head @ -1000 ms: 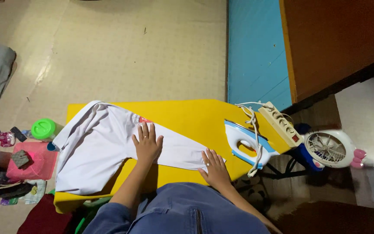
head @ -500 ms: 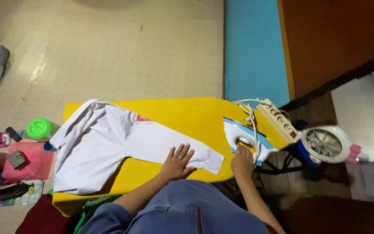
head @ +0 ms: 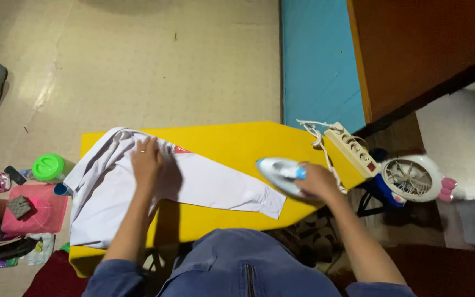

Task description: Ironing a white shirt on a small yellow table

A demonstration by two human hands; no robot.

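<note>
A white shirt lies spread on the yellow ironing board, one sleeve stretched toward the right. My left hand rests flat on the shirt near its collar and red label. My right hand grips the handle of a blue and white iron, which is lifted and tilted just past the sleeve's cuff end. The iron's white cord trails back to a beige power strip on the board's right tip.
A small white fan with pink feet stands right of the board. Left on the floor are a green-lidded container, a pink basket and small clutter. A blue panel and brown furniture rise behind.
My right hand took the iron off its rest at the board's tip and carried it left toward the sleeve. My left hand slid from the cuff up to the shirt's collar area.
</note>
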